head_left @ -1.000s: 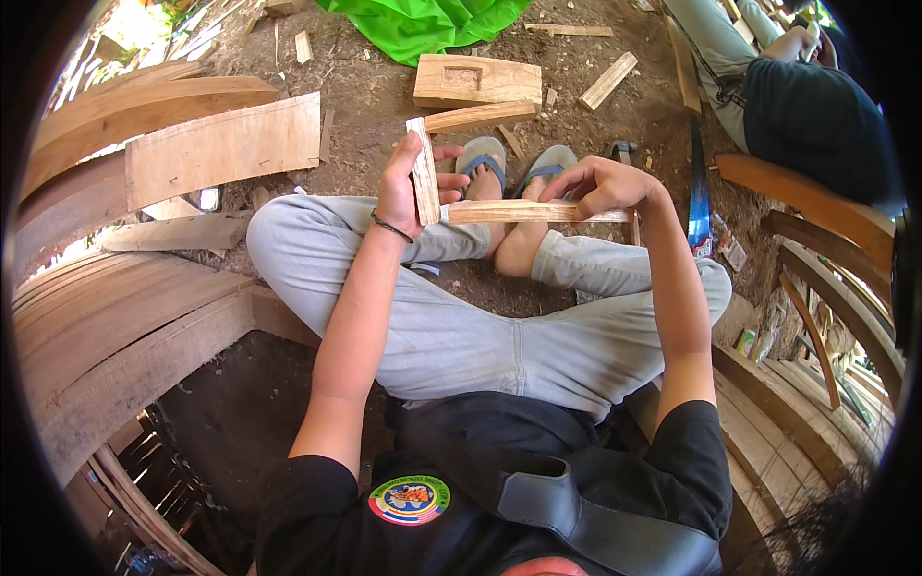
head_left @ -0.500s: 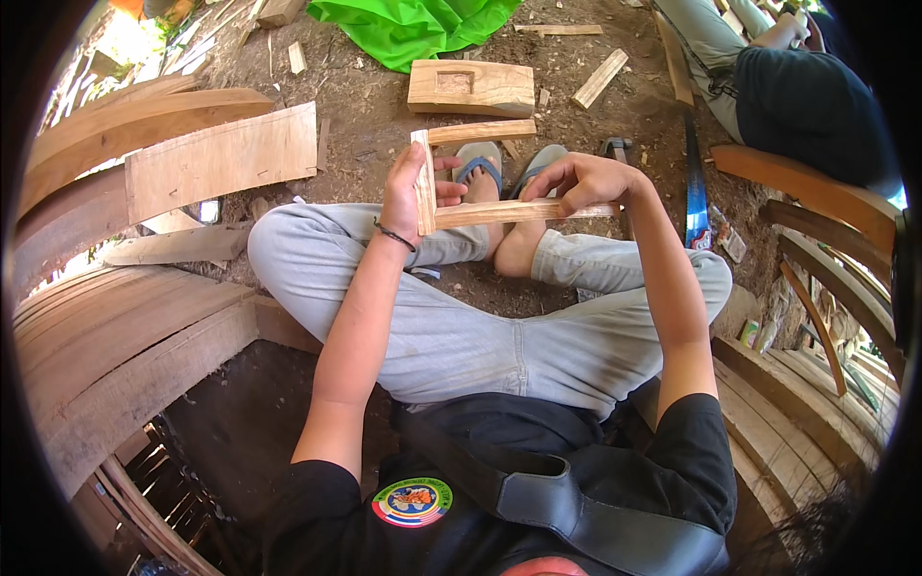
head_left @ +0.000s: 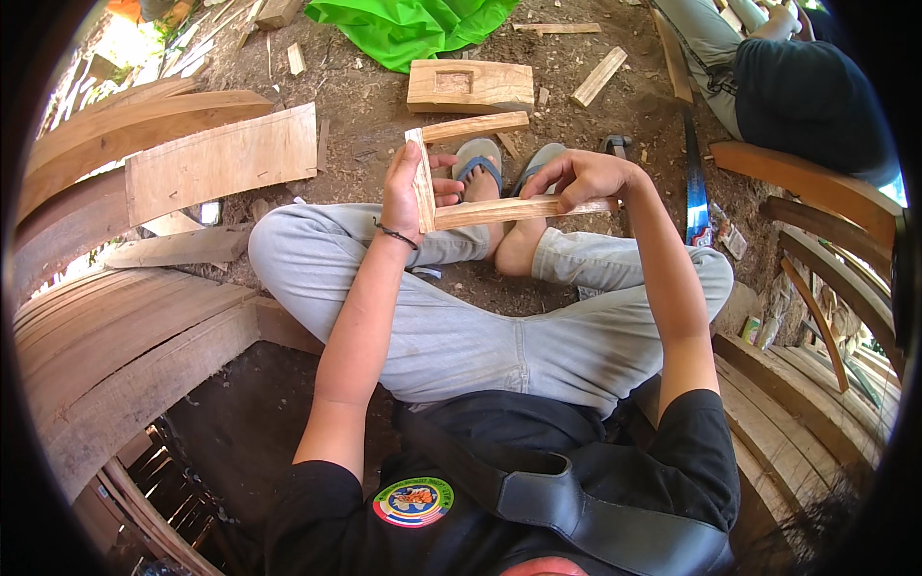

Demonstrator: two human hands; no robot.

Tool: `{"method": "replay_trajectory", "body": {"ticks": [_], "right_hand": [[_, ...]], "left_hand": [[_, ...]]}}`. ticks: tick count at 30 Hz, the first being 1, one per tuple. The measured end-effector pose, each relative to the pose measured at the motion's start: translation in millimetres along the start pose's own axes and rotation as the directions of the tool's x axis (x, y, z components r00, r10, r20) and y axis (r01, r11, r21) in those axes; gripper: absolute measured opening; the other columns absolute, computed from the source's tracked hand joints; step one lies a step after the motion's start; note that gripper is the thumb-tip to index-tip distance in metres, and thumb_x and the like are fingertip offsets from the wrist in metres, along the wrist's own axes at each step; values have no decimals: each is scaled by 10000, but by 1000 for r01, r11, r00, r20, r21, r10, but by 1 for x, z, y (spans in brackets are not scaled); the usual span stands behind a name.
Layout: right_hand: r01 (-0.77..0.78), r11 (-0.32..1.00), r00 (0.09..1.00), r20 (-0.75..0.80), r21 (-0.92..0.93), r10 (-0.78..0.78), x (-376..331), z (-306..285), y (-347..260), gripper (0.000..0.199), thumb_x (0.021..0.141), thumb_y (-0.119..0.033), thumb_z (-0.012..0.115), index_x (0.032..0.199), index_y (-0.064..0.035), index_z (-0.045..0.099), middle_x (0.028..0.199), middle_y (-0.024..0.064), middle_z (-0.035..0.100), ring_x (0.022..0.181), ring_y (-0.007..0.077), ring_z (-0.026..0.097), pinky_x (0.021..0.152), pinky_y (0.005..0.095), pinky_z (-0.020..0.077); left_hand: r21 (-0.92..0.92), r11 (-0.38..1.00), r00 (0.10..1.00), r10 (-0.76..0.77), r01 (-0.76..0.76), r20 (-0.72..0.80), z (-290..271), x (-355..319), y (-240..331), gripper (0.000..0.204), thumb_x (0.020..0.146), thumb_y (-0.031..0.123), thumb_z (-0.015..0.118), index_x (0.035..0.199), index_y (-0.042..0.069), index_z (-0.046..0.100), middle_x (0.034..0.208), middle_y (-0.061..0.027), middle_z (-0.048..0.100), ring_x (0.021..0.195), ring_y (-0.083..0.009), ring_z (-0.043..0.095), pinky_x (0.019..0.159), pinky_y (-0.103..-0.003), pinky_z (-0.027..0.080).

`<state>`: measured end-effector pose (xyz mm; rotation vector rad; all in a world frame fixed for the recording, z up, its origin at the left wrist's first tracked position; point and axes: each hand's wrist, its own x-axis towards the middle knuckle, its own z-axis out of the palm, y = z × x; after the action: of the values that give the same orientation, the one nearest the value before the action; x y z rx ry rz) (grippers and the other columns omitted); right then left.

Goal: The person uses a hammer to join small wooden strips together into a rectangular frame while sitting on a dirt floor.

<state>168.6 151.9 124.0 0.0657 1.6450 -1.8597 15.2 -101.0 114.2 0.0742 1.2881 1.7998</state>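
Between my hands is a three-sided wooden frame [head_left: 480, 213], held above my crossed feet. Its short end piece stands on the left, and two longer strips run from it to the right, one far and one near. My left hand [head_left: 403, 190] is wrapped round the short piece, palm against its outer side, with fingertips showing inside the frame. My right hand [head_left: 586, 180] pinches the near strip toward its right end between thumb and fingers. The far strip's right end is free.
A wooden block with a rectangular recess [head_left: 504, 88] lies on the dirt beyond the frame. Behind it is a green sheet [head_left: 413, 29]. A hand saw [head_left: 695, 192] lies to the right, near a seated person [head_left: 807, 106]. Curved boards [head_left: 221, 158] stand at the left.
The frame's left end has shifted slightly left and tilted, with the far strip's free end a little higher. Both hands keep their hold.
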Motion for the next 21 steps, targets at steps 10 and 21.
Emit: {"method": "replay_trajectory", "body": {"ticks": [10, 21], "right_hand": [[77, 989, 997, 17, 128, -80, 10, 2, 42, 476, 676, 48, 694, 1146, 30, 621, 1097, 78, 635, 973, 146, 603, 802, 283, 532], [12, 956, 999, -49, 292, 2, 14, 10, 61, 842, 634, 95, 677, 1365, -60, 291, 1063, 224, 644, 874, 203, 649, 735, 320, 559]], "left_hand": [[150, 988, 998, -32, 40, -55, 10, -4, -3, 374, 946, 362, 556, 1169, 73, 473, 1010, -128, 633, 669, -181, 679, 510, -255, 566], [229, 968, 994, -92, 102, -57, 7, 0, -8, 383, 942, 314, 551, 1215, 64, 455, 1011, -155, 629, 690, -206, 690, 483, -268, 582]]}}
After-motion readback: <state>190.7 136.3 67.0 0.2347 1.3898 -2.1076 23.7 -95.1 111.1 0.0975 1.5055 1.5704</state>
